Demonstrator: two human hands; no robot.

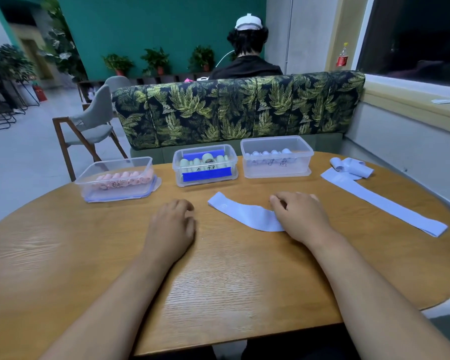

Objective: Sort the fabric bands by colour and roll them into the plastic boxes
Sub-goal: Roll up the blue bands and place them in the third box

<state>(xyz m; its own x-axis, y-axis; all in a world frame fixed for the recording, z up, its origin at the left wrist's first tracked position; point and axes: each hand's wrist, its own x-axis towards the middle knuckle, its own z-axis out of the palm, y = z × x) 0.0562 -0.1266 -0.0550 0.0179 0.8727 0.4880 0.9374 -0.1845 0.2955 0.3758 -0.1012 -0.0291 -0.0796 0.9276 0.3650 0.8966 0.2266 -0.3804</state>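
right hand (pixel 300 216) | covers blue band (pixel 240 215) right end | left hand (pixel 173 222) apart

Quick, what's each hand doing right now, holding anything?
Left hand: loosely curled, holding nothing.
Right hand: resting on the nearest blue band; grip cannot be told.

My left hand (pixel 173 224) palm-down and loosely curled at mid-frame; my right hand (pixel 300 216) likewise, just to its right.

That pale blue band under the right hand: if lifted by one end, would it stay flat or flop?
Probably flop: the blue band lies thin, curved and rippled on the table. Likely light too, and unlikely to roll while flat.
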